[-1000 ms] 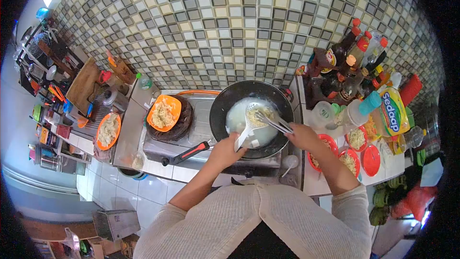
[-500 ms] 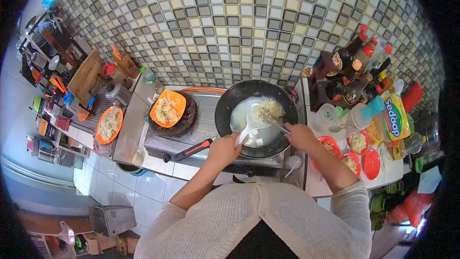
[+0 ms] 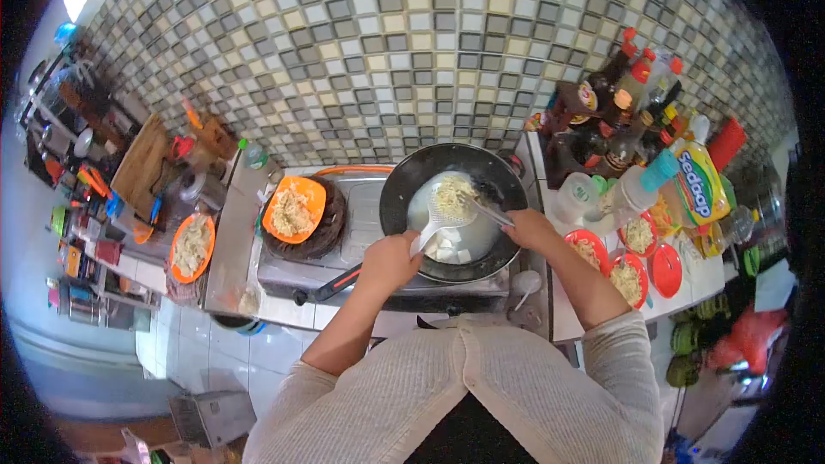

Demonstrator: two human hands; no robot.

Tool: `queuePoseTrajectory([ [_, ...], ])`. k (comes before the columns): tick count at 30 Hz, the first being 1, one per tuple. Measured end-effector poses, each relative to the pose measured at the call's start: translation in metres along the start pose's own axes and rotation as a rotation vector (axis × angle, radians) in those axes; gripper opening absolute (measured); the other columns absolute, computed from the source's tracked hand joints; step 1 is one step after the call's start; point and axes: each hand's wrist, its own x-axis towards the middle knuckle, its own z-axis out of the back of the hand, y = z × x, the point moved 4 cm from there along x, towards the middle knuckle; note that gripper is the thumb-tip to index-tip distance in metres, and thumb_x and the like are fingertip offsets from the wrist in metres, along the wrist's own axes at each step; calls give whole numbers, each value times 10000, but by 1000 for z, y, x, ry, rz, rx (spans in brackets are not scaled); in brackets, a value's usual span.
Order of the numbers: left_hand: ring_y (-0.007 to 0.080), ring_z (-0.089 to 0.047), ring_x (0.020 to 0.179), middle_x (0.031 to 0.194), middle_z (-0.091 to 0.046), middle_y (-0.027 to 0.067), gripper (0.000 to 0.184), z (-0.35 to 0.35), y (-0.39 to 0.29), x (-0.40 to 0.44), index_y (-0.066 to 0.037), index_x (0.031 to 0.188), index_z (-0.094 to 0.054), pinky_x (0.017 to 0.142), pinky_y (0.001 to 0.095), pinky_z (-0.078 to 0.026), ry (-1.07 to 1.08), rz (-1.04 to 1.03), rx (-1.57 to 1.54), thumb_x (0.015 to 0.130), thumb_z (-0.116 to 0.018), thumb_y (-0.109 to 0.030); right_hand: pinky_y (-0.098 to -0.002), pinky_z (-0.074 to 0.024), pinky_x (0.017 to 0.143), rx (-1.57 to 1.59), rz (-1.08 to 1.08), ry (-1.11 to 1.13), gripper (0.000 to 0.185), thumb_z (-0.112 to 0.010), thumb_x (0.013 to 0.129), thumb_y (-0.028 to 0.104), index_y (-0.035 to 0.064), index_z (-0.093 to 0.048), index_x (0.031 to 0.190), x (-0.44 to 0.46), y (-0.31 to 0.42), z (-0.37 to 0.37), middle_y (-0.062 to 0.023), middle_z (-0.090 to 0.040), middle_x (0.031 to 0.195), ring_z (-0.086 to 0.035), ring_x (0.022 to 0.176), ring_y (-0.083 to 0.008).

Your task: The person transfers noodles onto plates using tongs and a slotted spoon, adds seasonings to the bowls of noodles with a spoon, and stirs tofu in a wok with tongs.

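A black wok (image 3: 397,192) on the stove holds cloudy liquid and several white chunks (image 3: 449,245) that look like tofu. My left hand (image 3: 391,263) is closed round the handle of a white slotted skimmer (image 3: 447,218), held over the liquid. A clump of pale yellow noodle-like food (image 3: 453,195) rests in the skimmer's head. From the wok's right side, my right hand (image 3: 530,230) grips a silver metal utensil (image 3: 492,211) whose tip touches the food. Blur hides whether that utensil is a fork or tongs.
An orange bowl of food (image 3: 295,209) sits on the left burner, with an orange plate (image 3: 192,247) farther left. The wok's handle (image 3: 339,282) points left. At right are red bowls (image 3: 666,268), a plastic container (image 3: 577,197), sauce bottles (image 3: 620,155) and a yellow-green Sedaap pack (image 3: 700,182).
The skimmer has tilted and shifted slightly left, and the clump looks smaller and lower in it. The utensil's tip has come down onto the food. The camera view has shifted a little.
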Motion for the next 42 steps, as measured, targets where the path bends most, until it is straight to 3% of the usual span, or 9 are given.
queuePoseTrajectory([
  [5,390,-654,820,870,-681,185,359,9,10,13,-144,1123,-616,731,483,-512,77,-39,48,815,-659,-324,-500,-518,750,7,42,-163,295,-630,852,321,33,-647,914,-32,22,22,-206,-670,861,-655,824,-393],
  [10,363,-660,844,889,-684,169,352,26,28,16,-151,1130,-624,736,476,-514,115,-133,69,839,-633,-350,-505,-517,745,28,-28,-81,358,-627,855,351,32,-610,1016,-69,51,25,-215,-666,849,-653,818,-397],
  [17,349,-660,860,924,-686,143,388,34,71,20,-216,1205,-595,734,465,-517,118,-246,80,852,-629,-373,-490,-509,780,158,-54,-194,414,-600,863,386,30,-615,1074,-74,81,-3,-229,-670,872,-645,843,-415],
  [21,357,-660,865,934,-691,141,364,45,89,19,-219,1172,-626,754,466,-522,115,-156,100,860,-623,-406,-481,-504,791,287,-159,-135,448,-584,874,408,20,-612,1096,-72,89,1,-243,-663,882,-644,864,-410],
  [24,358,-664,856,906,-689,160,375,39,109,20,-158,1158,-597,729,483,-518,164,-200,70,869,-609,-396,-474,-511,793,251,-361,-282,436,-603,859,411,6,-656,1012,-70,101,12,-242,-669,881,-654,877,-393],
  [27,378,-656,881,938,-688,171,380,33,119,21,-142,1155,-586,752,491,-514,214,-193,39,889,-577,-413,-484,-513,795,107,-342,-79,404,-606,855,393,2,-679,924,-51,114,-16,-240,-672,880,-657,869,-393],
  [31,400,-627,937,976,-673,192,373,20,129,29,-136,1182,-580,791,488,-499,229,-204,-61,913,-552,-392,-486,-517,793,60,-343,-161,356,-625,845,348,-3,-683,857,-31,110,-25,-240,-671,849,-660,844,-399],
  [33,403,-626,934,972,-672,200,381,15,129,32,-113,1175,-581,786,490,-499,179,-228,-118,908,-564,-384,-483,-518,797,157,-430,-137,320,-644,835,309,-7,-680,864,-30,99,-10,-241,-666,839,-658,846,-396],
  [42,413,-641,865,892,-678,207,398,15,115,41,-108,1182,-608,767,498,-507,134,-201,-128,899,-577,-386,-469,-500,802,277,-236,-221,394,-601,882,345,11,-633,1086,-68,96,47,-263,-658,918,-641,872,-411],
])
